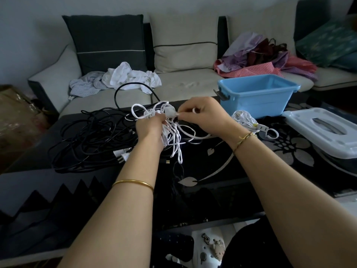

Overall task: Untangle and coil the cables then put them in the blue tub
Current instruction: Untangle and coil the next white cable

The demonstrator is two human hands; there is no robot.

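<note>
Worktop [222, 163]: dark, floral print, sofa [183, 82] behind.
Left hand [149, 125]: I see its grip closed around a bunch of white cable [173, 136], loops hanging below.
Right hand [204, 117]: fingertips pinched on the cable's plug end.
Black cables [90, 136]: tangled heap, left.
Coil [244, 118]: white, beside tub.
Tub [257, 93]: blue, far right; nothing visible inside.
Lid [326, 130]: right edge.

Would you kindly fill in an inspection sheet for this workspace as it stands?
Surface: dark floral table.
Job's things: blue tub open, looks empty; white lid beside it.
Clutter: nothing seen beyond the cables.
Grippers: left hand grips white cable bundle; right hand pinches its end.
Cables: black tangle at left; white coil near the tub.
Surroundings: sofa with heaped clothes.
</note>
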